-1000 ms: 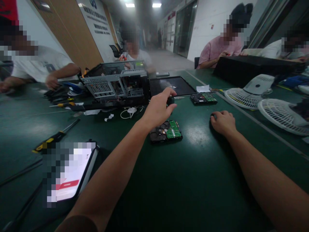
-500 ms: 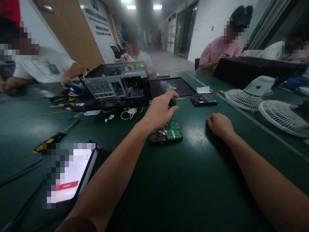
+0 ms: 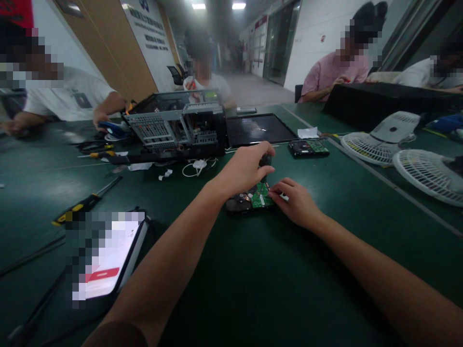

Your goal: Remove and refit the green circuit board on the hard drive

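Note:
A hard drive (image 3: 239,204) lies on the green table with its green circuit board facing up. Above its far side, my left hand (image 3: 249,164) is closed around the dark handle of a screwdriver (image 3: 266,160); its tip is hidden. My right hand (image 3: 294,200) is at the drive's right edge, thumb and fingers pinched together by the circuit board. What is between those fingertips is too small to make out. Farther back on the right lies a second hard drive (image 3: 308,148), also board side up.
An opened computer case (image 3: 173,127) stands at the back left, with a black side panel (image 3: 258,130) beside it. A yellow-black screwdriver (image 3: 85,202) and a lit phone (image 3: 108,260) lie left. White fan grilles (image 3: 372,142) are at right. Other people sit around the table.
My right hand has moved left, from the bare table to the drive's right edge, its fingers now in a pinch. My left hand stays above the drive with the screwdriver.

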### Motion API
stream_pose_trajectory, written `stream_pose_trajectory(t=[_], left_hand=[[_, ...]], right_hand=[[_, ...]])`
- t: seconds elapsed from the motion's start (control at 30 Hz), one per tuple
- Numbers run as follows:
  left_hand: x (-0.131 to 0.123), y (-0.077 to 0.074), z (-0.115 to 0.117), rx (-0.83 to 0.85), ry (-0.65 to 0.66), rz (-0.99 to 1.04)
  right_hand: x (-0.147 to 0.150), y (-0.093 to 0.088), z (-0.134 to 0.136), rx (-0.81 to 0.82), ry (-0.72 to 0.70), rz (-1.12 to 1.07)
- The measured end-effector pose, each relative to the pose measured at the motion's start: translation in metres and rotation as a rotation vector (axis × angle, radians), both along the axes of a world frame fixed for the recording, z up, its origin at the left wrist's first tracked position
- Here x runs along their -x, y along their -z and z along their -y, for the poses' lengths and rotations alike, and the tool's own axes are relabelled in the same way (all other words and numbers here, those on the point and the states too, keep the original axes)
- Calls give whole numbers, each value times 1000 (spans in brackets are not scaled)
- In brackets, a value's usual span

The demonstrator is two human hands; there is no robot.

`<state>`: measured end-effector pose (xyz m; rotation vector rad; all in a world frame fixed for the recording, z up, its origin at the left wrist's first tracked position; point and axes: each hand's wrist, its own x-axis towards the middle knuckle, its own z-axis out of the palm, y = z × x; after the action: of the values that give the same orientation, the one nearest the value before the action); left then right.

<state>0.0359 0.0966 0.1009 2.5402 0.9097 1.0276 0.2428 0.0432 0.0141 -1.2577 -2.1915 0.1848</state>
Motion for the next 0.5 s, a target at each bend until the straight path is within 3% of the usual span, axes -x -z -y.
stream_pose_trajectory(t=[0.5], left_hand=[[-1,0,0,11,7,-8]], right_hand=[[2,1,-4,27,-12,-46]])
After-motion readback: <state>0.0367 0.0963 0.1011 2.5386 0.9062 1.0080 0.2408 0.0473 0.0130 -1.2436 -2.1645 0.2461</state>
